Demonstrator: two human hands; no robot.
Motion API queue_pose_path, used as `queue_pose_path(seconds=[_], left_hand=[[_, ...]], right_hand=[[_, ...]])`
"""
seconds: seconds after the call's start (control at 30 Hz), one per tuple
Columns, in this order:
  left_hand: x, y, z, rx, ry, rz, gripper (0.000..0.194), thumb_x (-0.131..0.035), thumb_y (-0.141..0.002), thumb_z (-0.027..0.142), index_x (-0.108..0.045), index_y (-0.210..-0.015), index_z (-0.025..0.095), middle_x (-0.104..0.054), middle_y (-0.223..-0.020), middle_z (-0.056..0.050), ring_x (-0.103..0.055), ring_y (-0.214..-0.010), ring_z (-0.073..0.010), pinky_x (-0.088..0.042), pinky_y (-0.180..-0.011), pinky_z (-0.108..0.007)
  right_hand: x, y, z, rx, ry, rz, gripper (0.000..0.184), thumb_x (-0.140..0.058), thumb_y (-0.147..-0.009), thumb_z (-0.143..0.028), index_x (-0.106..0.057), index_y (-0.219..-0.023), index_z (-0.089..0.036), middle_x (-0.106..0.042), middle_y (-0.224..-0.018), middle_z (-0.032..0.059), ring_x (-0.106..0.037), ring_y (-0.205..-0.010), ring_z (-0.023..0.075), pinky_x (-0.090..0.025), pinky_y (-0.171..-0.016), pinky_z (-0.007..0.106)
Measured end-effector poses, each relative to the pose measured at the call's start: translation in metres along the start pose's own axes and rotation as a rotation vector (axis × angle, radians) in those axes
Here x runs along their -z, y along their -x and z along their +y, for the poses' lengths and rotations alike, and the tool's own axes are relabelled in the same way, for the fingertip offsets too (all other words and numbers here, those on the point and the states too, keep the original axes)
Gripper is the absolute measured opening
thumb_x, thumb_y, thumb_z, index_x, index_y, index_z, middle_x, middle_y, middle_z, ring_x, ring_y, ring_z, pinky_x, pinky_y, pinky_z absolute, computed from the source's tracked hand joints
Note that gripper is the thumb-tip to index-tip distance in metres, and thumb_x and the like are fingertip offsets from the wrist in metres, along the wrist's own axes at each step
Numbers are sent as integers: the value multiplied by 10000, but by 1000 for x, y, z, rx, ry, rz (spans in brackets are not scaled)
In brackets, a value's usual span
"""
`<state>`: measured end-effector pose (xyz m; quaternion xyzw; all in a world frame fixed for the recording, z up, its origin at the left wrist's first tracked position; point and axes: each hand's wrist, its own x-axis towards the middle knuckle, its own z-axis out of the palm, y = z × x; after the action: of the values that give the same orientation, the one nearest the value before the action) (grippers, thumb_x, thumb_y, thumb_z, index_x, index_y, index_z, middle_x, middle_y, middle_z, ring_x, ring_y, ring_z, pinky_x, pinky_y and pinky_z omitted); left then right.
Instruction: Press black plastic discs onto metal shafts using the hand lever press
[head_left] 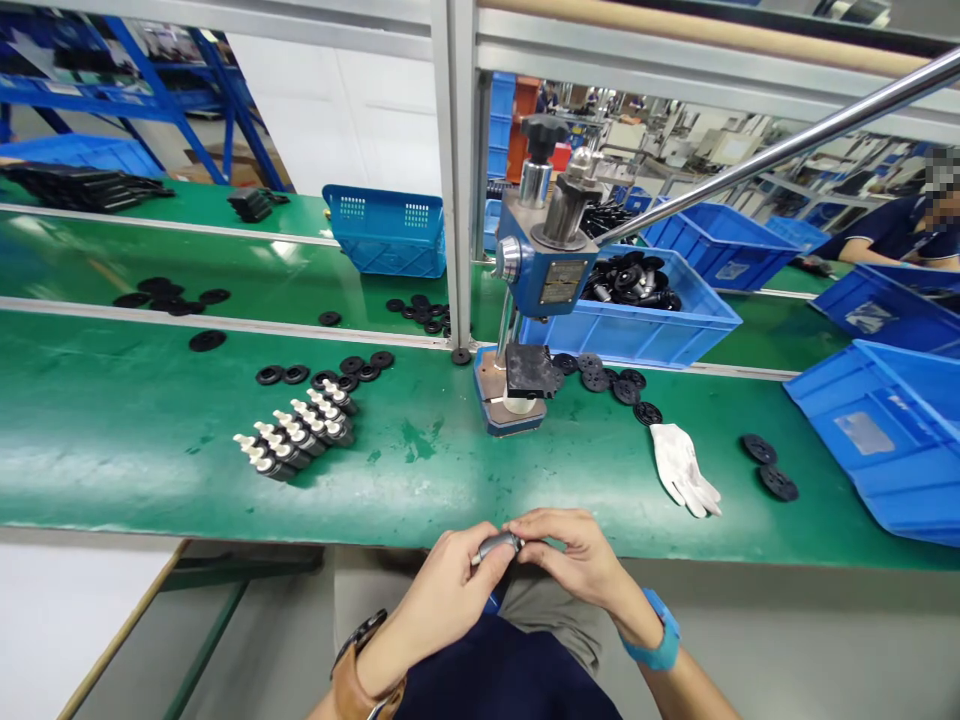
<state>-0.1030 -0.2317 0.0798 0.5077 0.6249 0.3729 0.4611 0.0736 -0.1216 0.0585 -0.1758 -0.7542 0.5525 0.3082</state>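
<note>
Cylindrical part (496, 545), grey-bodied with a pale tip: held at the near edge of the green bench (420, 490), above the person's lap, between the two hands. Axis roughly sideways, pale tip toward the left.

Left hand (452, 582): fingers closed around the body of the part, thumb along its near side, bent index finger on the far side. Opening narrow, filled by the part. A brown band (358, 690) circles this wrist.

Right hand (574, 552): thumb and index finger narrowly spaced at the opposite end of the part, index fingertip on the far side, thumb tip on the near side. Whether both press on it is too small to tell. Blue wristband (654, 632) on this wrist.

Bench, left side: cluster of dark cylinders (300, 435) with white tips, standing close together in rows; black discs (282, 375) just beyond, some touching.

Bench, middle: blue lever press (551, 265), a black block (529, 370) at its lower part, above the base. More discs lie to its right.

Bench, right side: white glove (681, 468) lying flat near one disc; two further discs farther right, then a blue bin (889, 430). Beyond the press, a blue crate (637, 335) holds black and metallic pieces.
</note>
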Motion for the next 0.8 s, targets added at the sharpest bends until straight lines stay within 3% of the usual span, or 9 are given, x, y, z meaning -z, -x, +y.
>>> queue_pose_path(seconds=[0.27,0.4,0.47,0.57,0.63,0.7,0.8], left_hand=[[-5,-9,-18,29,243,-52,586,-492,-946,723,-608,-761,179,-424,-631,40,-350,-602,-136,-293,-558,-264],[-17,-16,-25,114,431,-67,650,-554,-871,804,-631,-800,162,-335,-566,82,-292,-525,-106,-260,-513,-251],[-22,-18,-27,135,539,-91,650,-618,-841,792,-657,-816,144,-361,-553,79,-336,-516,-102,-302,-526,-246],[-27,-18,-25,157,700,-63,606,-669,-852,728,-705,-891,124,-491,-541,37,-477,-539,-125,-391,-580,-258],[-28,-16,-23,172,797,1,574,-668,-885,677,-721,-1023,123,-591,-570,1,-571,-580,-154,-436,-619,-273],[-26,-14,-21,177,868,43,574,-669,-909,634,-697,-1182,130,-660,-614,-20,-631,-618,-176,-473,-653,-289],[-24,-10,-20,169,933,46,596,-678,-924,586,-644,-1310,133,-695,-624,-30,-666,-614,-191,-503,-654,-304]], right_hand=[[13,-5,-3,-9,140,-146,238,-692,-987,-336,-788,-1201,-299,-831,-949,60,-791,-841,202,-608,-776,298],[14,-2,1,-25,185,-125,241,-663,-996,-317,-790,-1200,-311,-832,-910,35,-794,-811,200,-610,-775,300],[25,-6,7,-86,264,-76,249,-737,-929,-385,-807,-1164,-343,-832,-893,22,-794,-791,215,-626,-760,313],[74,-22,19,-220,466,190,354,-727,-886,-489,-803,-1182,-309,-826,-961,84,-788,-851,254,-631,-795,359],[123,-36,32,-319,612,426,445,-541,-982,-479,-759,-1253,-201,-794,-1108,178,-765,-990,275,-590,-892,409],[173,-48,46,-444,775,601,515,-518,-974,-466,-724,-1251,-85,-737,-1198,273,-705,-1125,339,-506,-1001,496],[225,-58,69,-623,960,669,571,-673,-860,-514,-735,-1106,-3,-671,-1209,367,-568,-1253,459,-426,-1026,591]])
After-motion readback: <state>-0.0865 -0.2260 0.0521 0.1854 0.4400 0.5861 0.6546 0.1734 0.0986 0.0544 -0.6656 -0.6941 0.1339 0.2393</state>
